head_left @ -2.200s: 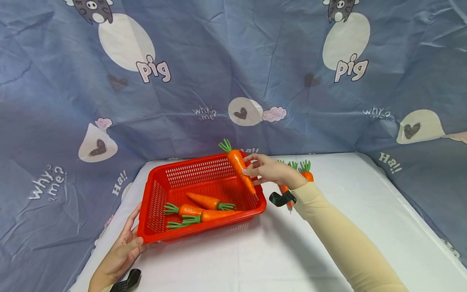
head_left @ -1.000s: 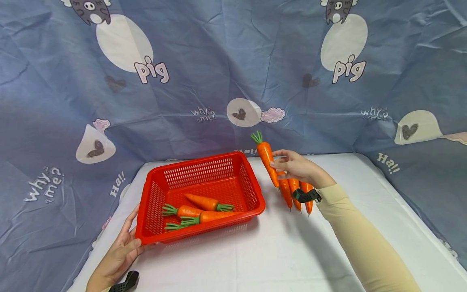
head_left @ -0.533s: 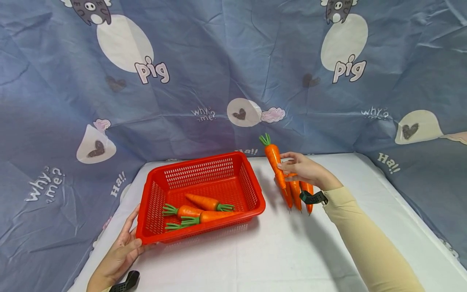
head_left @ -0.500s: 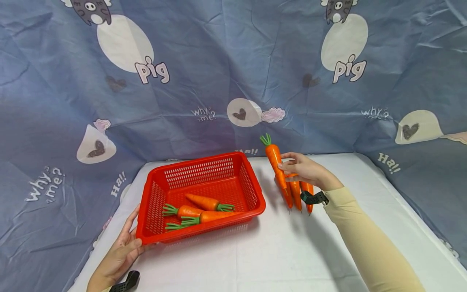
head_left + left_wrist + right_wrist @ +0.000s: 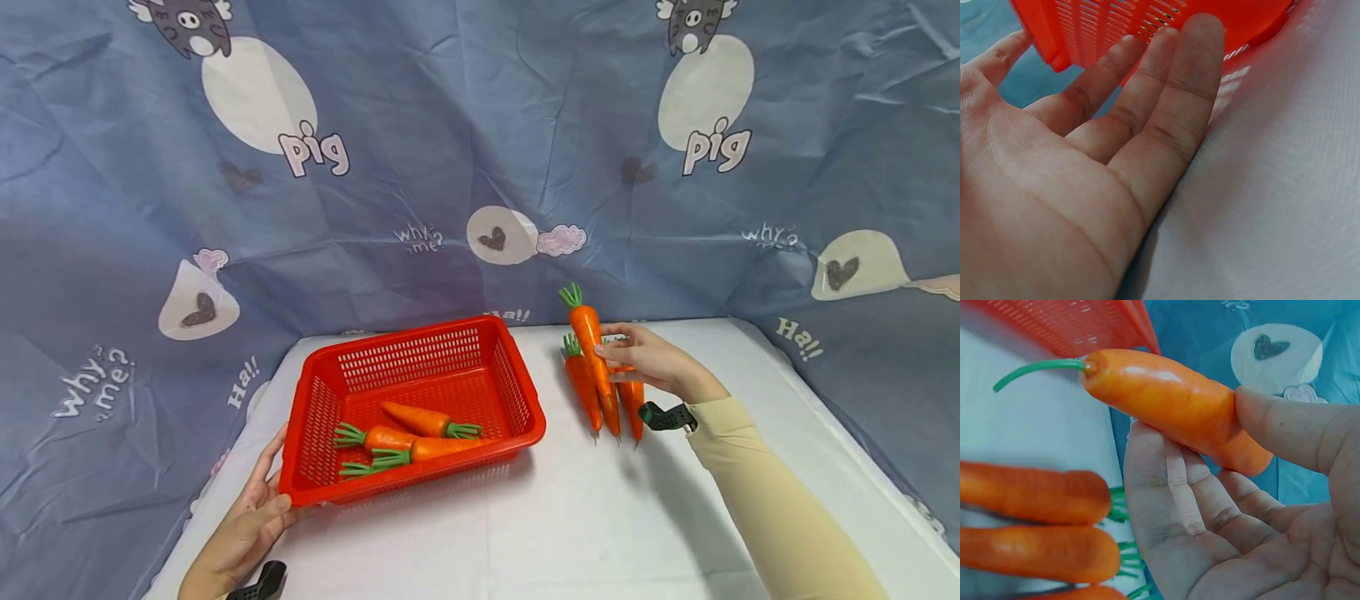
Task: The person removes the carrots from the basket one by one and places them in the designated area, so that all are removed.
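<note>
With my right hand [image 5: 648, 358] I pinch a carrot [image 5: 588, 337] between thumb and fingers, its green top pointing away from me. It is held above the carrots on the table, overlapping the middle carrot [image 5: 611, 410] in the head view. In the right wrist view, a thin green strand sticks out of the held carrot [image 5: 1160, 394] at its left end. My left hand [image 5: 243, 525] holds the red plastic basket [image 5: 405, 479] at its front left corner, thumb on the rim. The left wrist view shows the fingers [image 5: 1172, 106] against the basket's underside.
Several carrots [image 5: 420, 417] lie in the basket, mostly toward its front. On the white tablecloth [image 5: 570, 525], a left carrot [image 5: 581, 387] and a right carrot [image 5: 636, 412] flank the middle one. A blue patterned cloth [image 5: 420, 167] hangs behind the table.
My right hand has carried the carrot from above the basket's right side rightward, over the carrots on the table. My left hand stays at the basket's corner.
</note>
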Motion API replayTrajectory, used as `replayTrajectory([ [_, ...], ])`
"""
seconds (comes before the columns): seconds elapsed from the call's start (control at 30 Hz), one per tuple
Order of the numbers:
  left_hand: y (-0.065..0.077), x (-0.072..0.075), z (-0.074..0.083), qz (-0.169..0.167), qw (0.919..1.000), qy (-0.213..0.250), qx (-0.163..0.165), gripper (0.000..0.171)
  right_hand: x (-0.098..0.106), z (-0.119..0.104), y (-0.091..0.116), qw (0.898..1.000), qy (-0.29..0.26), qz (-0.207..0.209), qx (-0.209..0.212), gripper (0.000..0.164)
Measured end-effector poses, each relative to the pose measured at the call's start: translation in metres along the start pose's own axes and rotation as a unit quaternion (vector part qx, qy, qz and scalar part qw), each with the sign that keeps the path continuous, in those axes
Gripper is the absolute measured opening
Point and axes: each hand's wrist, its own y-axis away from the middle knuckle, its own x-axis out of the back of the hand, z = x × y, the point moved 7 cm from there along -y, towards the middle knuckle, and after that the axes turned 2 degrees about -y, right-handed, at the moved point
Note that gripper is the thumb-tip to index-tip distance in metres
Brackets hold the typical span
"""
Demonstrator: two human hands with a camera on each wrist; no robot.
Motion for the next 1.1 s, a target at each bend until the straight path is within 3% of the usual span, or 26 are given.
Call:
replayTrajectory([
  [0.27, 0.0, 0.001, 0.0, 0.014, 0.9998, -0.012, 0.005, 0.09, 0.013, 0.011, 0.009, 1.0, -0.003, 0.008, -0.012, 0.073],
  [1.1, 0.0, 0.001, -0.001, 0.008, 0.9999, -0.006, 0.005, 0.09, 0.044, 0.051, 0.033, 0.999, -0.03, 0.025, -0.029, 0.076],
])
